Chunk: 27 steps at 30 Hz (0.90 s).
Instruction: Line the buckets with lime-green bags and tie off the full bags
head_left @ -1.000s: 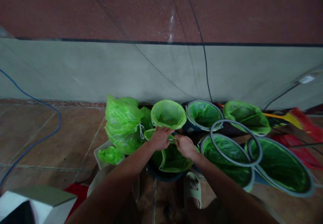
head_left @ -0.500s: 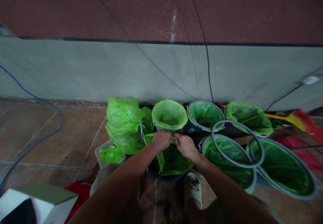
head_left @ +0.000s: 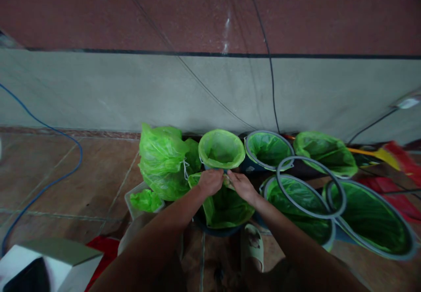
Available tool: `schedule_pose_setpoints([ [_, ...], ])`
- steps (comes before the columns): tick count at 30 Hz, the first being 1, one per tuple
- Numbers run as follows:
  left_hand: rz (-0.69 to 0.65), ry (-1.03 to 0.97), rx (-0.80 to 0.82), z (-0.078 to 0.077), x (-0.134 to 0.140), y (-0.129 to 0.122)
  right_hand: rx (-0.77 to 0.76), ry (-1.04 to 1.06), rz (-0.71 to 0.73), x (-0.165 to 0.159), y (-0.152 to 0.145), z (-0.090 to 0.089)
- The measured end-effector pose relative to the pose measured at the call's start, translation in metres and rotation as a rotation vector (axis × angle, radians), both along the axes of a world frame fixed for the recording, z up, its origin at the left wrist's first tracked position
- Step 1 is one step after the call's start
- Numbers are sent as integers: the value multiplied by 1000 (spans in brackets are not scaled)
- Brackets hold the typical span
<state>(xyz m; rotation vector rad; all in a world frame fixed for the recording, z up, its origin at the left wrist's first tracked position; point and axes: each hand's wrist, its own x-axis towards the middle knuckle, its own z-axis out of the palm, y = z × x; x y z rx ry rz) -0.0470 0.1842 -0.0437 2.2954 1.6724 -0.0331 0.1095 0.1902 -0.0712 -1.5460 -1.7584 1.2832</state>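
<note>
Between my feet and the wall stands a dark blue bin (head_left: 219, 231) with a green bin bag (head_left: 226, 213) inside it. At its far rim, my left hand (head_left: 211, 181) is closed on the edge of the bag. Close beside it, my right hand (head_left: 241, 186) pinches the bag's edge too, thumb and fingers pressed together. The near part of the bag hangs loose within the bin, below its rim. Directly behind my hands is another bin (head_left: 221, 149), with its green bag folded over the rim.
A full green bag (head_left: 162, 165) tied with white string sits left, by a small white bin (head_left: 133, 204). Several lined bins stand right, a loose grey ring (head_left: 285, 195) lying over them. A white box (head_left: 62, 261), blue cable (head_left: 79, 151) and yellow-handled broom (head_left: 388, 157) are around.
Both hands stay at the far rim. My right hand has shifted slightly, its fingers straighter against the bag's edge. The bins have not moved.
</note>
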Motion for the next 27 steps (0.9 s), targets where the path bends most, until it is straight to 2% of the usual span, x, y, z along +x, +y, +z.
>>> schedule_pose_setpoints([
  [5, -6, 2, -3, 2, 2, -2, -21, 79, -32, 0, 1, -5],
  [11, -23, 16, -38, 3, 2, 0, -119, 97, -42, 0, 0, 2],
  [15, -15, 8, -79, 3, 0, 1, -62, 49, -35, 2, 2, 4],
  [18, -6, -15, -54, 2, -2, 2, -20, -4, -88, 6, 4, 3],
  [22, 72, 6, -23, 5, -5, 2, -6, -72, -168, 11, 7, 1],
  [27, 276, 50, -120, 12, -20, -2, 22, -125, -235, 18, 10, -1],
])
